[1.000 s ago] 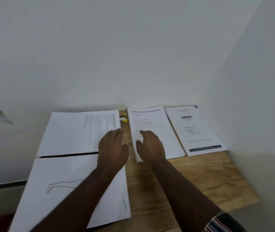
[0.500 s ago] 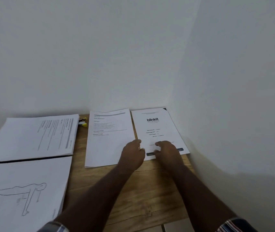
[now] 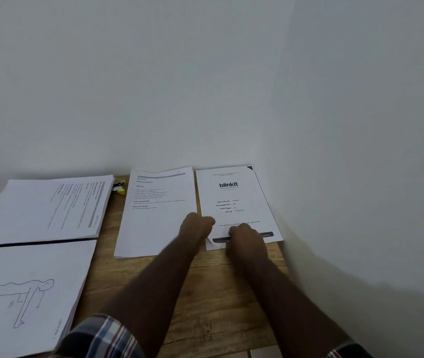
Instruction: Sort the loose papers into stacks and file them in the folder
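Four paper stacks lie on the wooden table [image 3: 205, 293]. At the far right is the blinkit sheet [image 3: 234, 197]; its near left corner is curled up. My left hand [image 3: 196, 228] pinches that lifted corner with curled fingers. My right hand [image 3: 244, 237] rests on the sheet's near edge, fingers bent, apparently gripping the paper. Left of it lies a text page stack [image 3: 154, 215]. Further left sit a sideways text stack [image 3: 48, 205] and a stack with a push-up drawing [image 3: 22, 293]. No folder is in view.
A small yellow and black stapler [image 3: 119, 187] lies between the sideways stack and the text page stack. White walls close the table at the back and right. Bare wood shows under my forearms.
Both hands moved from the middle stacks rightward onto the blinkit sheet. Its near left corner has now lifted and curled under my left fingers. The view turned to the right.
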